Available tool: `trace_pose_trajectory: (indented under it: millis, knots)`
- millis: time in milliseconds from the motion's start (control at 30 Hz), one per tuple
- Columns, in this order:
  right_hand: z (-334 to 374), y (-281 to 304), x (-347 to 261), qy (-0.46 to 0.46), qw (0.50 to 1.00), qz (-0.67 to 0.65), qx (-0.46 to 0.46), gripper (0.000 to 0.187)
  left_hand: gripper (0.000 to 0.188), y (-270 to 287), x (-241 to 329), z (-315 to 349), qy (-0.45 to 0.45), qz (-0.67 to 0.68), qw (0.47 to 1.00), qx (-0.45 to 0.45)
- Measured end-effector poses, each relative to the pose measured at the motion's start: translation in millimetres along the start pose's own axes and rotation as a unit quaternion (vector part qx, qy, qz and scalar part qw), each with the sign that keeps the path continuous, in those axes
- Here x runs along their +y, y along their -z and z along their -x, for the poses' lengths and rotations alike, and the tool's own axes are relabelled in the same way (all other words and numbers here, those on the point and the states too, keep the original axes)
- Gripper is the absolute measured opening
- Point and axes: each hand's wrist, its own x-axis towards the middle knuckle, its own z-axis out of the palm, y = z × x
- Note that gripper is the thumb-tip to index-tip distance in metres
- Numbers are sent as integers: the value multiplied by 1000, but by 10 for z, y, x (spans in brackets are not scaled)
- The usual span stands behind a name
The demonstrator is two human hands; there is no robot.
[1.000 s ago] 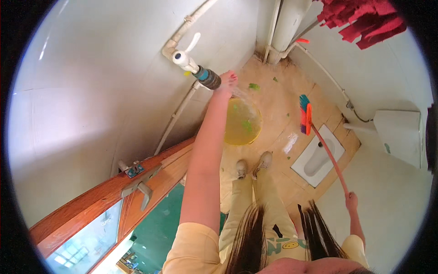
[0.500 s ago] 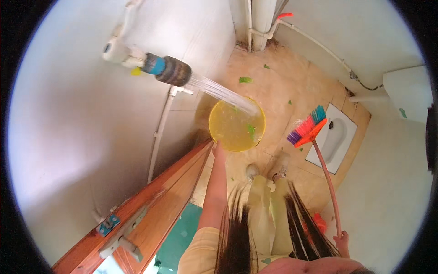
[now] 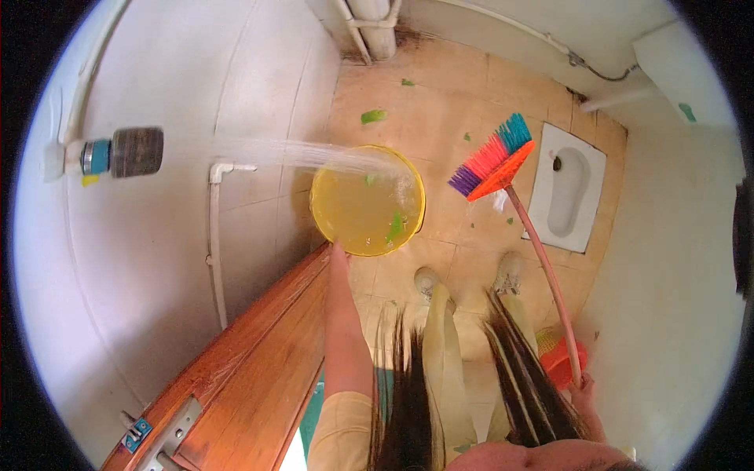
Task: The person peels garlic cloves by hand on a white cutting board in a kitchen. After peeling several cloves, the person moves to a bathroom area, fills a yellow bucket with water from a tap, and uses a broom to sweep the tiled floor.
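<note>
Cloudy water with bits of green fills a round yellow bucket. My left hand grips its near rim, partly hidden by the rim and door edge. From the wall at left, a tap with a dark nozzle sends a stream of water into the bucket. In my right hand, low at the right, is the end of the pinkish handle of a broom. The broom's orange head, with purple, pink and teal bristles, is held out between the bucket and the squat toilet.
A white squat toilet is set in the tan tiled floor at right. The wooden door stands beside my left arm. Green scraps lie about the floor. A red container is near my right hand. Pipes run along the walls.
My view has shifted, so the tap shows farther left and the floor higher. The broom head has moved a little left, away from the toilet. Both hands keep their holds.
</note>
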Motion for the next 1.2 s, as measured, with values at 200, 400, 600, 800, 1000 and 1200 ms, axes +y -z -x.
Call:
trace_pose_trajectory:
  millis: [200,400,600,800,1000,1200]
  knots:
    - [362,246,-42,-122,991,-35,-43,19,35,-561,-625,577,48,164,981,-90]
    - [610,227,413,-187,973,-137,5,16,40,-888,-430,969,18,74,997,-29]
    - [598,104,777,-202,952,-231,14,12,42,-1079,-311,1154,-42,-47,998,-9]
    - [502,100,1302,-242,934,-262,29,10,44,-1677,-333,1458,-58,-6,998,36]
    - [330,151,1595,-233,939,-253,5,9,45,-1973,-386,1584,-173,-109,978,36]
    - [107,256,1695,-287,914,-282,-59,10,49,-2582,-289,1705,-247,-250,934,70]
